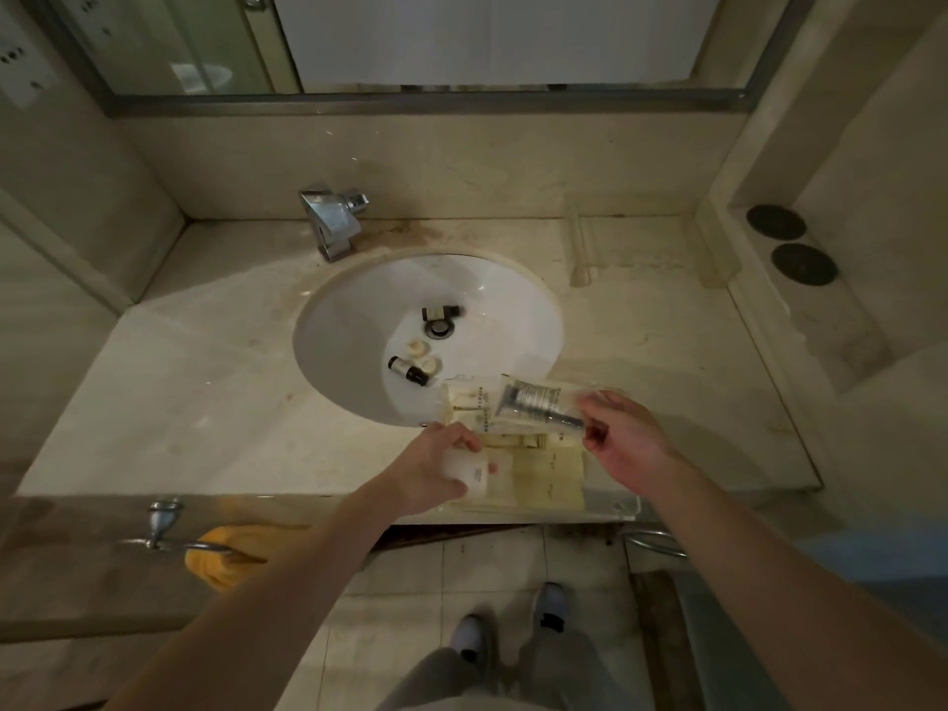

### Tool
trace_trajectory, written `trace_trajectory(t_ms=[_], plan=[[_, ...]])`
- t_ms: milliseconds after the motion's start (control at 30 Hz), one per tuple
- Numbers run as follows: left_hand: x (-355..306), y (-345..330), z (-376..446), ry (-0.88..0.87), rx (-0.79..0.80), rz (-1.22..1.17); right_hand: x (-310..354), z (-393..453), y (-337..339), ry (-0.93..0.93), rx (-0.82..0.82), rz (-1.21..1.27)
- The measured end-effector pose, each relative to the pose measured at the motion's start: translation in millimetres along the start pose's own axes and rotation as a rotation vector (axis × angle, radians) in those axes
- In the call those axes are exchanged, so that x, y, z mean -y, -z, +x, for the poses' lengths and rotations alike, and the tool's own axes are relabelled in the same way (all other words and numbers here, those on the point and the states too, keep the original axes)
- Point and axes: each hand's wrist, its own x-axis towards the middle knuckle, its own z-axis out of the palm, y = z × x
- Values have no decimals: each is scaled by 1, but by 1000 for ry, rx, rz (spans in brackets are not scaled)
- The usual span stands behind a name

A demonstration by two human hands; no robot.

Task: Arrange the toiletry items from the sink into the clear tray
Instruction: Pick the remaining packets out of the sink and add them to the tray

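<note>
Counter (205,382) front edge: tray (615,505) overhangs; my left hand (436,469) grips a packet (469,472), right hand (623,433) pinches a sachet (538,402).

dim, yellowish light; soft blur, wide-angle bending at edges

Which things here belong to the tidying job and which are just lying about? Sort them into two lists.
Job: clear tray, sink, two small dark bottles, two cream round pieces, packet in right hand, white item in left hand.

Lying about: tap, yellow towel, two black discs.
</note>
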Motion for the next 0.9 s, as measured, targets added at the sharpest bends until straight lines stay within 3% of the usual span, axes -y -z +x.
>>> trace_trajectory(t_ms=[100,233,300,400,467,533,633,800,900], plan=[[2,-11,-2,-84,8,228,-7,-7,2,-10,3,18],[0,-17,-2,-273,-103,698,-13,-14,4,-5,32,-52],[-1,-14,-1,-267,-109,758,-15,-16,5,-2,52,-76],[-8,-11,4,-210,-240,507,-18,-16,8,12,72,-107],[-20,-7,9,-45,-321,47,-17,-15,9,24,98,-112],[-32,-3,16,163,-203,-374,-16,-15,10,21,142,-83],[-43,3,21,335,-15,-742,-14,-14,11,47,183,-170],[-40,7,30,389,-5,-1005,-13,-12,14,114,177,-351],[-31,5,32,289,23,-887,-17,-11,21,117,83,-361]])
